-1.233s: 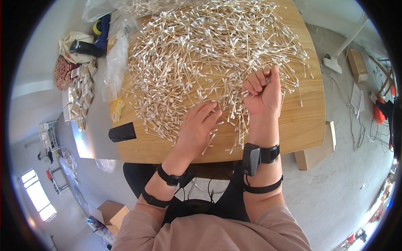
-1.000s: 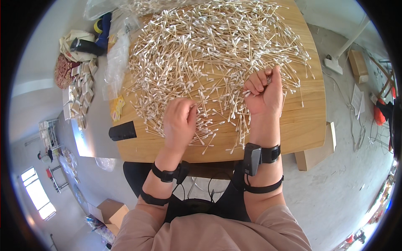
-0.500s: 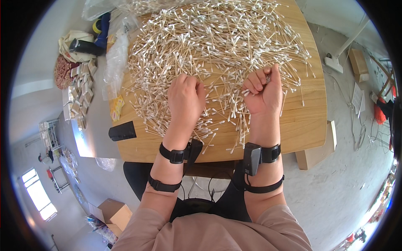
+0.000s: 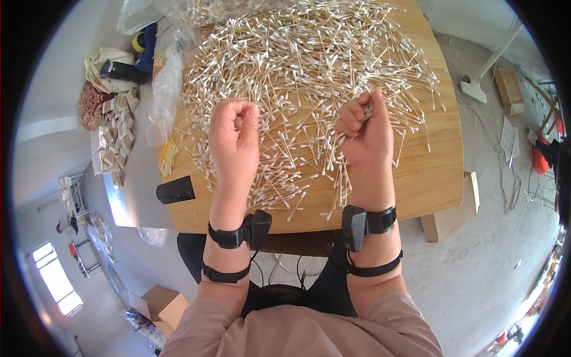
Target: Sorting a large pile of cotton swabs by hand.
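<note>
A wide heap of wooden-stick cotton swabs with white tips covers much of the wooden table. Over the left part of the heap is my left hand, its fingers curled in toward the thumb. Whatever those fingers hold, if anything, is hidden. My right hand is closed above the right part, palm turned partly up. White swab tips poke out between its fingers. Between the hands, looser swabs lie scattered on the wood, and a small cluster rests near the front edge.
Clear plastic bags, a yellow packet and a black flat-sided object lie along the table's left side. Further left are small stacked packs and a black bottle. A cardboard box stands on the floor at right.
My left hand has moved left and rolled so its thumb side shows. My right hand has shifted slightly left, still closed on swabs.
</note>
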Available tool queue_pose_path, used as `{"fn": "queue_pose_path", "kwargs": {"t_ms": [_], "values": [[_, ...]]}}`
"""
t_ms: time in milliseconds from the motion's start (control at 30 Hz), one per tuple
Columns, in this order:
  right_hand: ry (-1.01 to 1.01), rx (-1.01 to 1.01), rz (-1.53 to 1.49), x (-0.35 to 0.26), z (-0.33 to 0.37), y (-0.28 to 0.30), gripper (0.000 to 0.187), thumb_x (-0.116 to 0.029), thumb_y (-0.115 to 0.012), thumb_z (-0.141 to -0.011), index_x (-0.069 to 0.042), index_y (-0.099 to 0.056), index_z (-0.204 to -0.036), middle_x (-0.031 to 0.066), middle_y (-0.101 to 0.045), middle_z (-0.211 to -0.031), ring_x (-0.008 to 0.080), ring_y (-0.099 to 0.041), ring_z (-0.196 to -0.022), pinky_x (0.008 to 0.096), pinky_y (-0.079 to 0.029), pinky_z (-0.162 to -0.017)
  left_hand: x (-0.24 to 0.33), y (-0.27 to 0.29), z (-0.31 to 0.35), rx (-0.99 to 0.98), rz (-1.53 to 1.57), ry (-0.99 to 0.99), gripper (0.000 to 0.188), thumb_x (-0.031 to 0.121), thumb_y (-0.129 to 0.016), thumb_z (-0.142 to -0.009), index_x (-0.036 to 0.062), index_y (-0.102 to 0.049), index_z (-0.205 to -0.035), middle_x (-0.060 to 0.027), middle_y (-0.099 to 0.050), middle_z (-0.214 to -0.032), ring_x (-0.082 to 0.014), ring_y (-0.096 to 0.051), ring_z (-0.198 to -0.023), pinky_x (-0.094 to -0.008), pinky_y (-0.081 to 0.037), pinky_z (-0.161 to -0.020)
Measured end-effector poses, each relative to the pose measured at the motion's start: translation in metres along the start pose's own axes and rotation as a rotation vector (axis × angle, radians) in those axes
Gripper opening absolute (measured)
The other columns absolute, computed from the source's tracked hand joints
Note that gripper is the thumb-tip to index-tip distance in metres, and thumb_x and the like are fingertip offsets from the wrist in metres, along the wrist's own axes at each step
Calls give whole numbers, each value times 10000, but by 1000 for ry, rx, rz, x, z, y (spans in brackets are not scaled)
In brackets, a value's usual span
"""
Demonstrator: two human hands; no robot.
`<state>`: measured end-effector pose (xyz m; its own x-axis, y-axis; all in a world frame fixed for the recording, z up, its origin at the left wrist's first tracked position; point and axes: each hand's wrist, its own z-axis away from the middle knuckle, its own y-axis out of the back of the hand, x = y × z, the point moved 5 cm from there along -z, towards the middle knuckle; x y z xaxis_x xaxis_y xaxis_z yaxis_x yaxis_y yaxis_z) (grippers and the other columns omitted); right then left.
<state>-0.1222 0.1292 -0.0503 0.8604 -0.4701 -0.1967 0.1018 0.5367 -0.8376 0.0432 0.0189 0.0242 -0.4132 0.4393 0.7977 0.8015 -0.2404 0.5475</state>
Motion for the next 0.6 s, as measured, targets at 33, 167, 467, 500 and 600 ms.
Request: {"fn": "queue_pose_path", "kwargs": {"t_ms": [33, 167, 467, 500, 600], "values": [[-59, -31, 38, 6, 2, -3, 357, -395, -429, -970, -112, -503, -765, -5, -416, -598, 101, -350, -474, 215, -251, -387, 15, -3, 0, -26, -2, -93, 89, 85, -613, -860, 22, -553, -842, -57, -570, -850, -146, -527, -718, -252, -419, -611], [-260, -201, 217, 40, 9, -10, 392, -461, -398, -964, -114, -515, -824, 42, -536, -665, 156, -551, -583, 219, -344, -395, 51, -27, 13, -123, -105, -339, 72, 83, -611, -855, 19, -582, -870, -82, -573, -889, -207, -552, -782, -307, -449, -683], [-87, -81, 268, 28, 8, -4, 395, -405, -412, -979, -124, -379, -703, -14, -326, -574, 94, -308, -451, 222, -228, -395, 36, -23, 17, -115, -244, -347, 129, 63, -540, -893, 34, -628, -984, -108, -564, -1008, -246, -559, -882, -339, -454, -757], [-59, -118, 262, 22, 8, -5, 396, -402, -414, -978, -126, -372, -698, -15, -319, -570, 94, -305, -449, 223, -223, -395, 22, -13, 11, -100, -309, -319, 142, 56, -549, -877, 38, -618, -999, -106, -561, -1020, -262, -551, -911, -359, -442, -794], [-35, -148, 236, 22, 7, -9, 398, -400, -422, -976, -130, -361, -691, -17, -310, -565, 94, -300, -446, 226, -214, -395, -21, 14, 1, -64, -541, -271, 182, 55, -569, -855, 53, -615, -1031, -109, -554, -1070, -279, -536, -977, -390, -423, -857]]}}
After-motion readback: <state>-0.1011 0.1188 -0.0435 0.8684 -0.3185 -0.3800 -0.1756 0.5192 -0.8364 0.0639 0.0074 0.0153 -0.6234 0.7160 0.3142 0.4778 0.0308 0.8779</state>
